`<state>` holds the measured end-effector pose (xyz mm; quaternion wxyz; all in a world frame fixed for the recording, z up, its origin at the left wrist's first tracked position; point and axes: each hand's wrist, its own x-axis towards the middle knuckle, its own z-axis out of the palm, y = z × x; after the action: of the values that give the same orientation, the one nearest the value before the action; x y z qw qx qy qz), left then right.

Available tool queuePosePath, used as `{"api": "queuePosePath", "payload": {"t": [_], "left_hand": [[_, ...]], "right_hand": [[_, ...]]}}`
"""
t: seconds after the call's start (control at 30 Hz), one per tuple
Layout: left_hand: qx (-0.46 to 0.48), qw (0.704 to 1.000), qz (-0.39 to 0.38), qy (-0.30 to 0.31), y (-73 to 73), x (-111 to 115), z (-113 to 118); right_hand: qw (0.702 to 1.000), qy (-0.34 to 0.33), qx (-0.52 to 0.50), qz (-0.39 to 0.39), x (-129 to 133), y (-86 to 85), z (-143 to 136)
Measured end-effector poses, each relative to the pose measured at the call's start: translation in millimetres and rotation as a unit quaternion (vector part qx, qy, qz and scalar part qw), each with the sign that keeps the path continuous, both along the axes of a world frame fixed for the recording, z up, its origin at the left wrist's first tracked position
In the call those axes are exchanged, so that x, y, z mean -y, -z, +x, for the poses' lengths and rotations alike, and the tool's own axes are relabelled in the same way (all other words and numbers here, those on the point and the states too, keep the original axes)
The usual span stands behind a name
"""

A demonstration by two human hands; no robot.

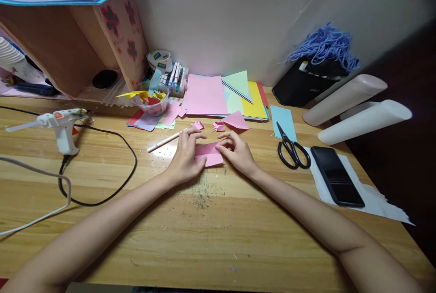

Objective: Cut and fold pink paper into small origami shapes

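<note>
A small pink paper (pixel 210 159) with a crease across it lies at the middle of the wooden table. My left hand (pixel 185 156) holds its left side, the thumb on the lower edge. At the paper's upper right, my right hand (pixel 236 150) pinches the edge between thumb and fingers. Just beyond my hands lie two little folded pink pieces (pixel 219 126) and a pink paper triangle (pixel 235 120). A white pen (pixel 164 142) rests beside my left hand, its far end near the fingers.
On the left are a white glue gun (pixel 63 131) and its looping cable. Coloured paper sheets (pixel 204 95) and a tub of scraps (pixel 151 102) stand behind. To the right lie black scissors (pixel 291 150), a phone (pixel 337 177) and two white rolls (pixel 364 122).
</note>
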<state>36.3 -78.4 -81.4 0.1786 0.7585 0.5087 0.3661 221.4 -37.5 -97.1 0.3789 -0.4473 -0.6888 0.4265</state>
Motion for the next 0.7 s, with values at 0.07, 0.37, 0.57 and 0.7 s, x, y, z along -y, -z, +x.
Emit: {"api": "queuePosePath", "payload": {"t": [0.07,0.37,0.57,0.7], "left_hand": [[-0.047,0.999,0.013,0.021,-0.2,2,1],[-0.130,0.990,-0.011,0.048,-5.0,5,2],[-0.126,0.991,-0.012,0.032,-0.9,7,0],[-0.134,0.990,0.004,0.036,3.8,7,-1]], "right_hand": [[1.000,0.008,0.013,0.002,0,0.1,0],[0.993,-0.012,0.092,0.076,-3,1.0,2],[0.983,-0.052,0.105,0.142,-4,-6.5,5],[0.949,-0.138,0.133,0.250,-9,-13.1,11]]}}
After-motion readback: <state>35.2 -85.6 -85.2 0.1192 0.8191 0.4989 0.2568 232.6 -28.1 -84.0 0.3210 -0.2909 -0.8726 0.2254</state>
